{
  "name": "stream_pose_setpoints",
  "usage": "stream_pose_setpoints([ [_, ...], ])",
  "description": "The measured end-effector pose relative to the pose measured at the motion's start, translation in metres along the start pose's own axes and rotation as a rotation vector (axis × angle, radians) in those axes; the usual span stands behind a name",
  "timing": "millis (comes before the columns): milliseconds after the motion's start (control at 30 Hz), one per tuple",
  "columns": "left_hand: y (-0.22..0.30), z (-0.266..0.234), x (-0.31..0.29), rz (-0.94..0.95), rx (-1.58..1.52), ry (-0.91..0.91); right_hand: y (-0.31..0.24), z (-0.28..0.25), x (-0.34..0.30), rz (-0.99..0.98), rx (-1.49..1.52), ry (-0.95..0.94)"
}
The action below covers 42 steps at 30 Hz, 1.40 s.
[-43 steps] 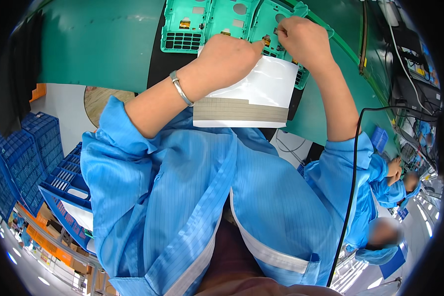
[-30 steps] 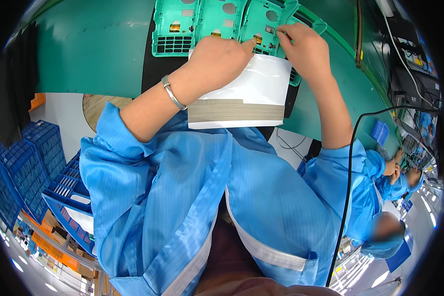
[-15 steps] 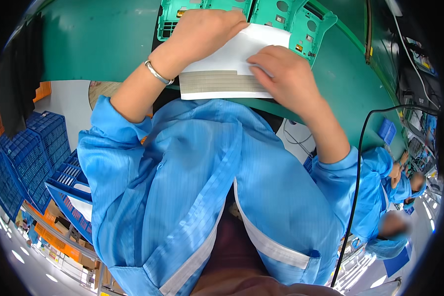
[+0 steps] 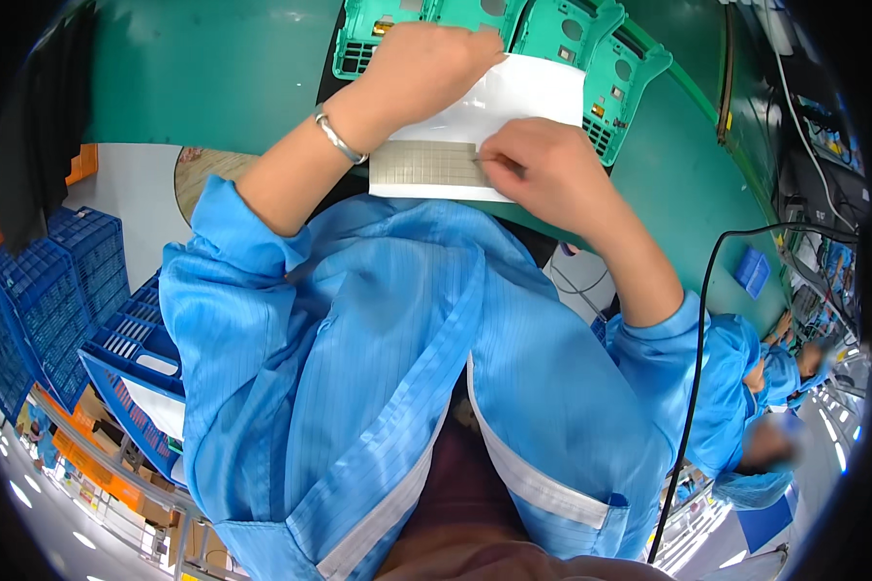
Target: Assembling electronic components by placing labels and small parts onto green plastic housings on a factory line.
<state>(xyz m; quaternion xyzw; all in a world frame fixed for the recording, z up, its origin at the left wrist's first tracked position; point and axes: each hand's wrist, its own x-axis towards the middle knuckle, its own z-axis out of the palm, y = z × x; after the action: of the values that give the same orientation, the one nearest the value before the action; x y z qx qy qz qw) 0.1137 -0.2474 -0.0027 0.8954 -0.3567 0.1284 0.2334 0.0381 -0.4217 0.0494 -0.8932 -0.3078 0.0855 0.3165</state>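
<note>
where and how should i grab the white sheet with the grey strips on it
Probably pinch the white sheet at its lower-left corner, coming from the body side: a bare margin runs below the grey strips there, while the left hand is at the top edge and the right hand covers the lower right.

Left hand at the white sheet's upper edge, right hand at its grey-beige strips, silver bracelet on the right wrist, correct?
Wrong side: the head view shows the silver bracelet on the left wrist. The left hand is at the upper edge of the white sheet, the right hand at its grey-beige strips.
</note>
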Motion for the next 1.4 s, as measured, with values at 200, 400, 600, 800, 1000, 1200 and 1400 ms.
stream_pose_setpoints([
  [200,0.008,-0.031,-0.023,-0.016,0.064,-0.135,0.029,-0.042,0.037,0.394,0.022,0.146],
  [400,0.004,-0.023,-0.034,0.014,0.013,-0.151,0.048,-0.030,0.079,0.378,-0.230,0.033],
  [600,0.002,-0.025,-0.035,0.036,-0.038,-0.129,0.054,-0.023,0.090,0.219,-0.377,0.044],
  [800,0.001,-0.023,-0.035,0.037,-0.045,-0.117,0.053,-0.027,0.094,0.190,-0.445,-0.043],
  [1000,0.001,-0.023,-0.036,0.042,-0.046,-0.100,0.055,-0.024,0.095,0.172,-0.480,-0.043],
  [1200,0.002,-0.022,-0.035,0.040,-0.034,-0.105,0.050,-0.020,0.090,0.217,-0.569,-0.039],
  [1400,-0.008,-0.029,-0.037,0.017,0.067,-0.110,0.026,-0.027,0.059,0.240,-0.091,0.171],
])
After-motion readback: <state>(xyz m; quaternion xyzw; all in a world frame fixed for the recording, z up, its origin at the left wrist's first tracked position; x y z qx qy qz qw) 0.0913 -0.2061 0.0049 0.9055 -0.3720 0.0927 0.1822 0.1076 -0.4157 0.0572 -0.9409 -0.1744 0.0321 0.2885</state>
